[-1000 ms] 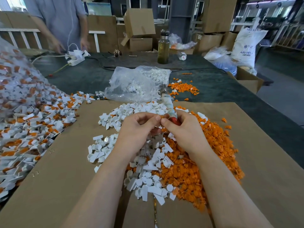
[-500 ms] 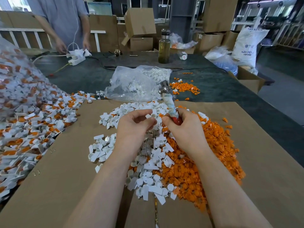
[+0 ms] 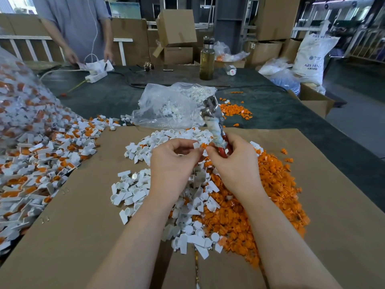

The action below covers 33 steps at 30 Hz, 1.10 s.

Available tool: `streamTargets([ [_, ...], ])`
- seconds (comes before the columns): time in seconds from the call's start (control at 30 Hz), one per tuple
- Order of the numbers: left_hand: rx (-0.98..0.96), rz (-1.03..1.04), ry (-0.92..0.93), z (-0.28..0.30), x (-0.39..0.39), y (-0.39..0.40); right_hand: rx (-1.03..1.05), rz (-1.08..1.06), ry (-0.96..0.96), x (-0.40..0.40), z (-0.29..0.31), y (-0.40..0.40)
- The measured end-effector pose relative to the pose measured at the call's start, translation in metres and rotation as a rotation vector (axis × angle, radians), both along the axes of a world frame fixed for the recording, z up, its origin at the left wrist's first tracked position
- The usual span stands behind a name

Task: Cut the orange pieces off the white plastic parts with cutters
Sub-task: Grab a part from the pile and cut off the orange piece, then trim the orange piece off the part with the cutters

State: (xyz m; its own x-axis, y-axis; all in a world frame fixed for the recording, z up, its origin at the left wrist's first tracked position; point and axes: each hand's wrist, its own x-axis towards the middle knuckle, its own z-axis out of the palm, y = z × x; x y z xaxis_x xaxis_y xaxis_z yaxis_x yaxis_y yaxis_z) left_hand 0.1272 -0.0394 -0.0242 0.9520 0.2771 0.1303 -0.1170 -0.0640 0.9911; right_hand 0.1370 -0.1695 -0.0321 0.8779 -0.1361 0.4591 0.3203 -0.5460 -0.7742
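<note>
Above a sheet of cardboard (image 3: 312,184) heaped with cut plastic, I see the left hand (image 3: 173,163) pinching a small white part (image 3: 196,145) with an orange piece (image 3: 203,145) on it, fingers curled round it. Just beside it, the right hand (image 3: 235,161) grips the red-handled cutters (image 3: 216,130), their metal head pointing up and away. White parts (image 3: 133,190) lie piled at left, orange offcuts (image 3: 270,184) at right, under the wrists.

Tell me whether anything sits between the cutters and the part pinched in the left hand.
Nothing visible does. The left hand pinches a white part with orange piece right beside the right hand, which grips the cutters with their head pointing up and away from the part.
</note>
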Motion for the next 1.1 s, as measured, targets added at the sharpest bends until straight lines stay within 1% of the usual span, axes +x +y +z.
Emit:
streamTargets([
  [0.23,0.073,0.029,-0.122,0.0004,-0.0044,-0.0035,-0.039,-0.044,-0.042,-0.0017,0.0002,0.0008],
  [0.37,0.074,0.022,-0.129,-0.0006,-0.0036,-0.0033,-0.061,-0.035,-0.032,-0.0027,0.0002,0.0012],
  [0.6,0.116,-0.010,-0.158,0.0002,-0.0049,-0.0054,-0.035,-0.032,-0.053,-0.0019,0.0002,0.0003],
  [0.73,0.117,-0.013,-0.165,-0.0003,-0.0054,-0.0070,-0.027,-0.033,-0.031,0.0013,-0.0008,-0.0006],
  [0.93,0.130,0.033,-0.188,-0.0022,-0.0056,-0.0091,0.092,0.105,0.080,0.0027,0.0008,-0.0054],
  [1.1,0.120,0.089,-0.196,-0.0031,-0.0046,-0.0088,0.142,0.159,0.124,0.0009,0.0013,-0.0048],
])
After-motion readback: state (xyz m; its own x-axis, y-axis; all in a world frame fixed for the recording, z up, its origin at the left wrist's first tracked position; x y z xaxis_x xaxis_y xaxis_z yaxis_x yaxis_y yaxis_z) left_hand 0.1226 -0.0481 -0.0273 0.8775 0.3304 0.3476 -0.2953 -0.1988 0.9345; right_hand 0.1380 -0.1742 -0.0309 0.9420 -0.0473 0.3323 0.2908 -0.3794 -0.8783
